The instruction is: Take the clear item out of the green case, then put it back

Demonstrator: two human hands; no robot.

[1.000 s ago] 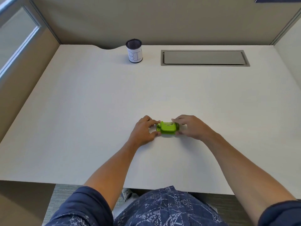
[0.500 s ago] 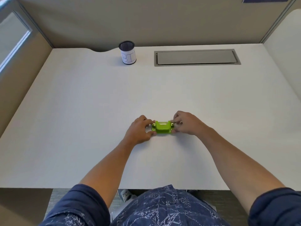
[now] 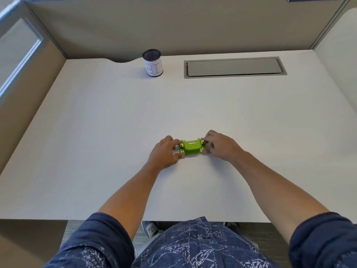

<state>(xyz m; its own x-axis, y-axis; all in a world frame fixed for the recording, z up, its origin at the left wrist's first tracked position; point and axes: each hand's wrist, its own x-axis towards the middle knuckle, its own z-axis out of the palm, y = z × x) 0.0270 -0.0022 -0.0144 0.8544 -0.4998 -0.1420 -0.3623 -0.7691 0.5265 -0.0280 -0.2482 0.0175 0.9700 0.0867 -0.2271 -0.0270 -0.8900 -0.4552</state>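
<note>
- A green case (image 3: 191, 147) lies on a white desk (image 3: 116, 132), near its front middle.
- The left hand (image 3: 165, 152) grips the case's left end, thumb at the near corner and fingers at the far one.
- The right hand (image 3: 220, 147) pinches the right end the same way.
- Whether the clear item is inside the case cannot be told; the case is small in view.
- A mesh cup (image 3: 152, 62) with a white paper label stands upright at the back of the desk, well apart from the hands.
- A grey hatch (image 3: 234, 67) is set into the desk to the cup's right.
- Both forearms are bare, with dark blue sleeves (image 3: 90, 242) pushed up.
</note>
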